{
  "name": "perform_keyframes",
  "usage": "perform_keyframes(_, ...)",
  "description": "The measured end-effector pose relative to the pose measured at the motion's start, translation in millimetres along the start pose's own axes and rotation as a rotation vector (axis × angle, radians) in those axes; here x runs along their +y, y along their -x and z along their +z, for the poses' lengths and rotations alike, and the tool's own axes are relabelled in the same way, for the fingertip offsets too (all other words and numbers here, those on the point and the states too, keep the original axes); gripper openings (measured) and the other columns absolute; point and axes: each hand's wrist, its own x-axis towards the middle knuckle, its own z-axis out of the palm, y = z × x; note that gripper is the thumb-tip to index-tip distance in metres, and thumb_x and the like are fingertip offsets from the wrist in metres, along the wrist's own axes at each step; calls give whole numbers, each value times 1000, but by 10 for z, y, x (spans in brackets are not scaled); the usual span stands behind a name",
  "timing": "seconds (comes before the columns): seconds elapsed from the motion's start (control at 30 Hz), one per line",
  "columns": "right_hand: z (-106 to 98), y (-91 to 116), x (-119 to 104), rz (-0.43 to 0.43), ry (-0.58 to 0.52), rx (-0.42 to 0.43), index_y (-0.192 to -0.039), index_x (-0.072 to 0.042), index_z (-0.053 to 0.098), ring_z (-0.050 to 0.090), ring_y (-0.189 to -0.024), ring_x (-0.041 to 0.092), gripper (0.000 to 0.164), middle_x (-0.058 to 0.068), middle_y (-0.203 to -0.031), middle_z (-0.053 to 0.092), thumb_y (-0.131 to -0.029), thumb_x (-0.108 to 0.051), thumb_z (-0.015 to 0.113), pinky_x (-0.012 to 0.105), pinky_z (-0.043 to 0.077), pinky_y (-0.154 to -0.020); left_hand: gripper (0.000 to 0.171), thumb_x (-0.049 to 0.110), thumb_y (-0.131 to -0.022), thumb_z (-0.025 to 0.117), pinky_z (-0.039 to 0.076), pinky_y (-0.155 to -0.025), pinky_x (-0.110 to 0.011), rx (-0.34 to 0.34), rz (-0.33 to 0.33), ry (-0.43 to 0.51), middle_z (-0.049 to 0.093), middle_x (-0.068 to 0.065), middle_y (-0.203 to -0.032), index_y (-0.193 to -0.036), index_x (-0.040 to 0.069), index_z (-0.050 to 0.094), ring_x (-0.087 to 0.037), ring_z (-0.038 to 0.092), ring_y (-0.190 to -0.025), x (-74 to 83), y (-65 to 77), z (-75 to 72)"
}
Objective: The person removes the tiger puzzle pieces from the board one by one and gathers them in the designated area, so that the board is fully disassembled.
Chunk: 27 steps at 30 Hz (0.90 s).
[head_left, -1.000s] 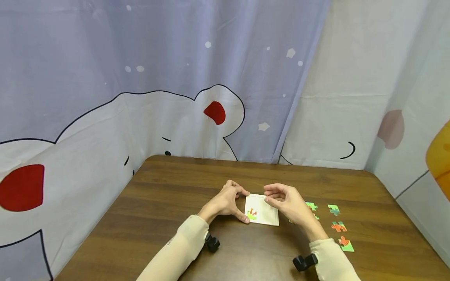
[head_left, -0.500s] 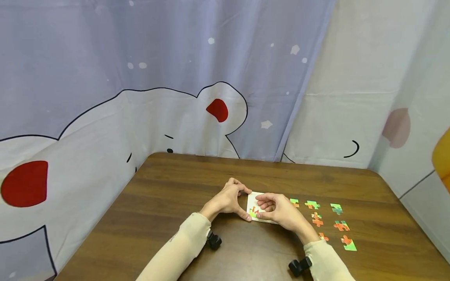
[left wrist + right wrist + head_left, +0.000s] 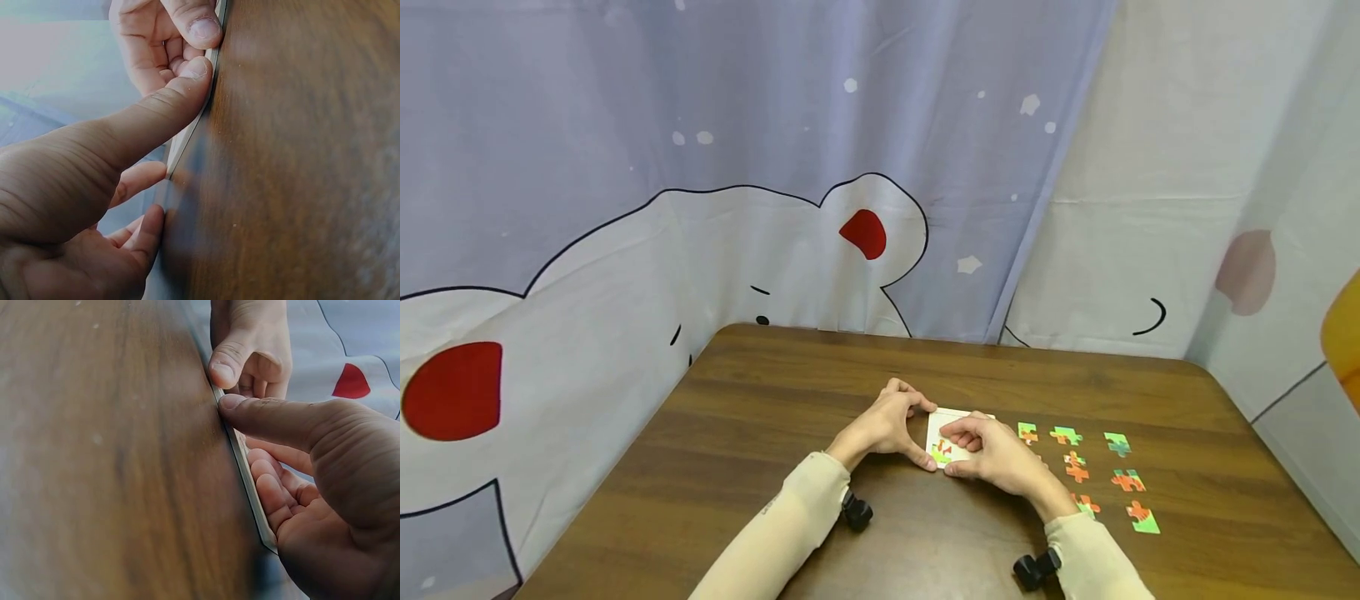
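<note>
A square, cream-coloured puzzle tray (image 3: 934,422) lies on the table. A green and red jigsaw piece (image 3: 941,451) sits in its front left corner. My left hand (image 3: 889,427) holds the tray from the left, index finger at the far corner and thumb at the near corner. My right hand (image 3: 996,454) is over the tray's right part, fingers loosely bent and thumb tip on the front edge. A wide gap shows between that thumb and the index finger, with no piece visible in it. In the right wrist view the thumbs lie close together along the tray's rim (image 3: 249,484).
Several loose jigsaw pieces lie right of the tray, among them a green and blue one (image 3: 1117,443), a red one (image 3: 1127,481) and a red and green one (image 3: 1142,517). Brown wood table (image 3: 820,367); a printed curtain (image 3: 760,133) hangs behind it.
My right hand has come left and toward the near side, over the tray, its thumb now at the front edge. My left hand keeps its hold on the tray.
</note>
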Motion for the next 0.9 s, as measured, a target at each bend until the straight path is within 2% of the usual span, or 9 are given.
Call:
perform_keyframes(0.33,5,25,-10,-8,6,-10,-124,-10,79,63,-96,17,42,2,-107,67,-87,-20,97,28,54,-86,90,30,-61,114,54,-110,-40,-24,-4,17,49,-12,-145,-140,13,75,-28,63,-125,-19,9,-18)
perform_keyframes(0.53,27,22,-2,-23,-41,-9,-125,-11,75,64,-97,20,43,4,-108,68,-88,-16,96,27,55,-85,91,30,-60,114,54,-109,-40,-22,-14,21,49,-12,-146,-140,14,75,-27,61,-125,-17,12,-13)
perform_keyframes(0.9,16,1,-32,-5,-128,5,-125,-4,78,66,-86,17,45,7,-101,73,-84,-6,97,23,57,-75,92,32,-58,115,54,-106,-39,-13,-14,-2,50,-11,-144,-139,15,76,-25,60,-122,5,0,-24)
